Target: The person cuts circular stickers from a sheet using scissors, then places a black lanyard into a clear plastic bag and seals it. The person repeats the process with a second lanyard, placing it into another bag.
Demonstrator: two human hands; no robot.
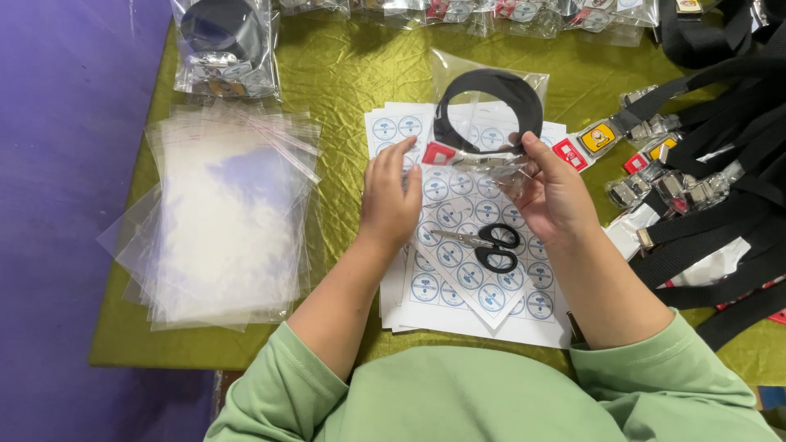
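- Green sleeves (pixel 491 393) of mine fill the bottom of the view; both forearms reach forward over the table (pixel 344 74), which is covered with an olive-green cloth.
- My left hand (pixel 390 196) is open, fingers loosely curled, its fingertips touching the left edge of a clear bag (pixel 489 106). It clamps nothing.
- My right hand (pixel 557 196) pinches the lower edge of that bag between thumb and fingers. The two hands are apart, one at each side of the bag's bottom.
- The bag holds a coiled black strap (pixel 524 94) with a small red tag (pixel 440 154) at its lower left. The bag is held just above the sticker sheets (pixel 467 270), tilted up towards me.
- Orientation: the bag's long axis runs away from me; the end I hold points towards me. I cannot tell whether that end is sealed.
- Black-handled scissors (pixel 487 243) lie on the sticker sheets between my wrists, blades pointing left.
- Done, as I judge it: the strap is inside its bag, and finished bags (pixel 225 41) lie along the far edge of the table.
- Left, as I judge it: a thick stack of empty clear bags (pixel 221 213) on my left and a heap of loose black straps with metal clips (pixel 704 188) on my right suggest much packing remains.
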